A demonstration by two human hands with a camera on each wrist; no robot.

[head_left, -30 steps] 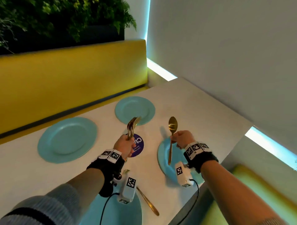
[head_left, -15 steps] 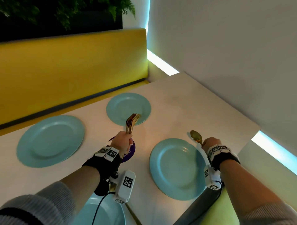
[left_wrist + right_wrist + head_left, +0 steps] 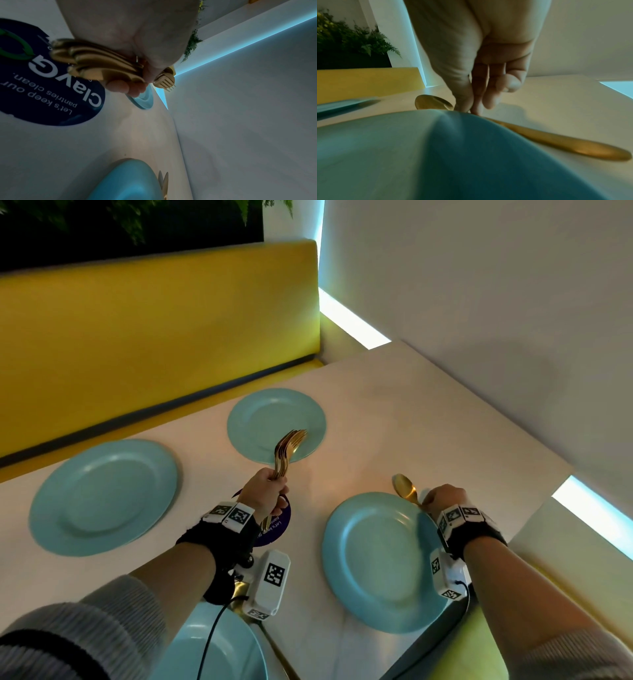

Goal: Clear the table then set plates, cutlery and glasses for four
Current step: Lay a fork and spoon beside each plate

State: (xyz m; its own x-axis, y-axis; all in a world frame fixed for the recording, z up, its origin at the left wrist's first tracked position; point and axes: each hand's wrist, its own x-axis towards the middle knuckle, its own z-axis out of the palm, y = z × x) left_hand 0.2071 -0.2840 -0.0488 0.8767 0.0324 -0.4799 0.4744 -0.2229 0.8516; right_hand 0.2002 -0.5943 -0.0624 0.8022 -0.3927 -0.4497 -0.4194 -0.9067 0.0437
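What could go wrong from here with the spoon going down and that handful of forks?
1. The spoon lies tight against the near plate; if the right hand drags on release, it may ride onto the rim.
2. The left hand grips several forks in one fanned bunch above the table; pulling one out could loosen the others, which might drop onto the far plate.

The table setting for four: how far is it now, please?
Done: four blue plates lie on the table, and gold cutlery lies by the nearest one. In hand: the right hand lays a gold spoon beside its plate; the left hand grips a bundle of forks. Left: remaining cutlery; no glasses are visible.
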